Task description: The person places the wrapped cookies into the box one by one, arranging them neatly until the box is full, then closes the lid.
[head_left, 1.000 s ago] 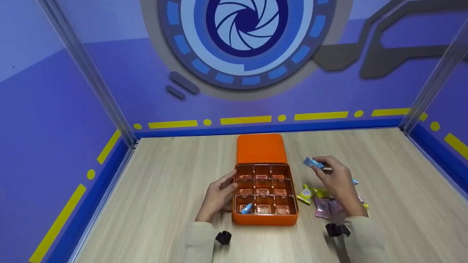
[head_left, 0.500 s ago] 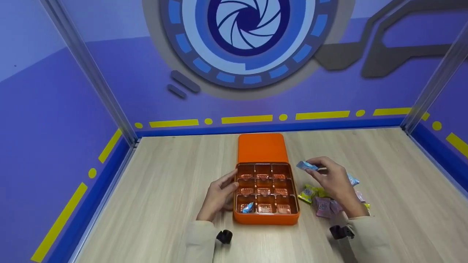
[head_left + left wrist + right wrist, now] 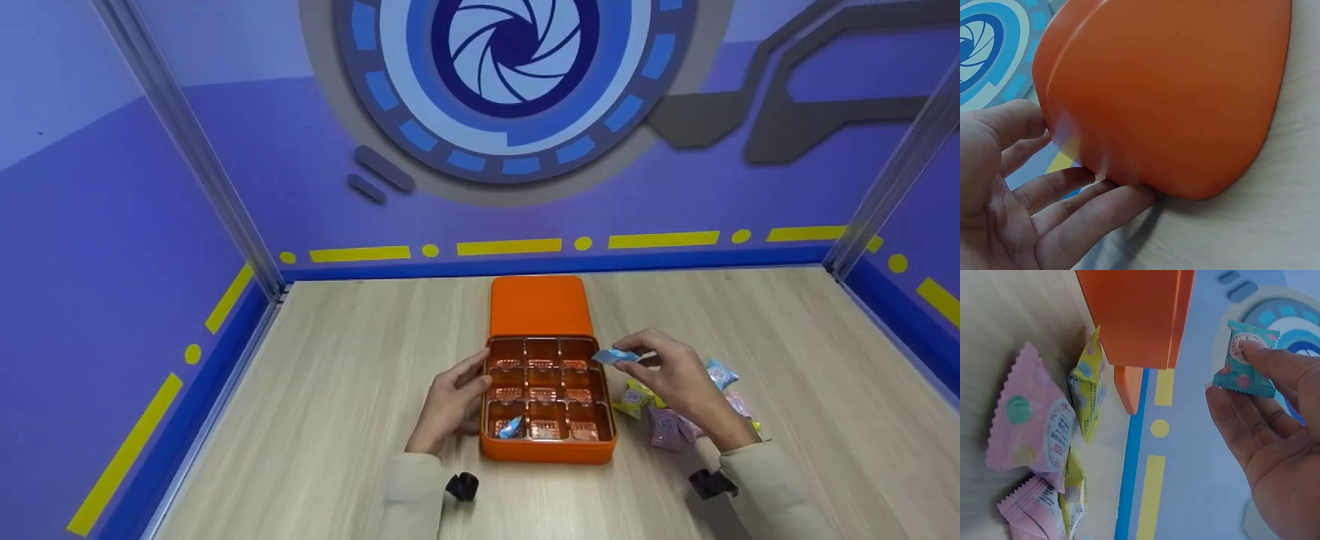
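Observation:
An orange box [image 3: 547, 451] with a clear divided insert stands on the table, its lid [image 3: 540, 306] laid back behind it. In the front-left compartment lies a blue-wrapped candy [image 3: 510, 427]. My left hand [image 3: 448, 405] touches the box's left side, its fingers fairly straight; in the left wrist view the fingertips rest against the orange wall [image 3: 1168, 101]. Between thumb and fingers, my right hand [image 3: 679, 379] pinches another blue candy [image 3: 1245, 360] above the box's back-right edge. Its wrapper shows pink dots in the right wrist view.
Right of the box lies a pile of wrapped candies: yellow [image 3: 632, 397], pink [image 3: 666, 429] and blue [image 3: 721, 373]. Printed panels [image 3: 420, 225] wall the table [image 3: 337, 375] at the back and both sides.
My right hand has moved left and slightly nearer with the blue candy, from above the pile's far side to the box's right edge. The left hand stays at the box.

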`<state>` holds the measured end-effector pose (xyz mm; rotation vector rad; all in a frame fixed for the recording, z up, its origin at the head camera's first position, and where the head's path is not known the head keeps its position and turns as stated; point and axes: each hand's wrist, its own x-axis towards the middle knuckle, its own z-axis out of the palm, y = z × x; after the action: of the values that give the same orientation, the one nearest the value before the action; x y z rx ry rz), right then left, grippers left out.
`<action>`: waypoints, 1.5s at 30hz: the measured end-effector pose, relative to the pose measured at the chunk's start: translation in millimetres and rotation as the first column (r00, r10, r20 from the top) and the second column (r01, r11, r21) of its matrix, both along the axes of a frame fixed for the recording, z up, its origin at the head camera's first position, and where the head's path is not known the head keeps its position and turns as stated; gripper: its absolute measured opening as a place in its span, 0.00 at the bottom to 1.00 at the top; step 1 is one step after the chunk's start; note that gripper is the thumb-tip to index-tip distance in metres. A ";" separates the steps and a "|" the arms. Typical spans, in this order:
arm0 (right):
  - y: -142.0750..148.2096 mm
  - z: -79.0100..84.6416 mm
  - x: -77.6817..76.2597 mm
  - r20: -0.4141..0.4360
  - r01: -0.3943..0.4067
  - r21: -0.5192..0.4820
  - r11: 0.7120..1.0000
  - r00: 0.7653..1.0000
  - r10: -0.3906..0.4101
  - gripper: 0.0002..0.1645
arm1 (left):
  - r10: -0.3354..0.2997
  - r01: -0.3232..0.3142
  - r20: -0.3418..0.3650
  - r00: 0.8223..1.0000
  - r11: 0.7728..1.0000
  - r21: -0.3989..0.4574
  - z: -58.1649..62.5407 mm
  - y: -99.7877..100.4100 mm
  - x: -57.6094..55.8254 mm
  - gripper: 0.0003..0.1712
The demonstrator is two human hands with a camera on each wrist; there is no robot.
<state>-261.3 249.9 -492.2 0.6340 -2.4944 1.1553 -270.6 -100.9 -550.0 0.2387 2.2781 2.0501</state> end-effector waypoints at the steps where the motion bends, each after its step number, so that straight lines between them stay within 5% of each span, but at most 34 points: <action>1: -0.5 0.7 0.2 0.010 -0.011 0.001 1.000 1.000 0.011 0.18 | 0.001 -0.001 0.000 1.000 1.000 -0.003 -0.4 0.1 0.0 0.28; 14: -9.0 3.2 5.7 0.069 -0.196 0.028 0.980 0.979 0.194 0.15 | -0.019 0.019 -0.003 1.000 1.000 0.007 0.0 1.9 -0.9 0.28; 24: -24.9 6.9 11.2 0.170 -0.268 0.046 0.962 0.951 0.256 0.14 | -0.020 0.020 0.000 1.000 0.999 0.025 -0.4 1.2 0.4 0.29; 45: -53.2 13.0 11.5 0.153 -0.431 0.118 0.895 0.898 0.413 0.13 | -0.011 0.011 0.002 1.000 1.000 0.027 0.9 1.1 0.0 0.28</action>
<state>-249.8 196.7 -479.3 1.2339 -2.6434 1.1838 -270.5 -99.8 -549.1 0.2498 2.2435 2.0758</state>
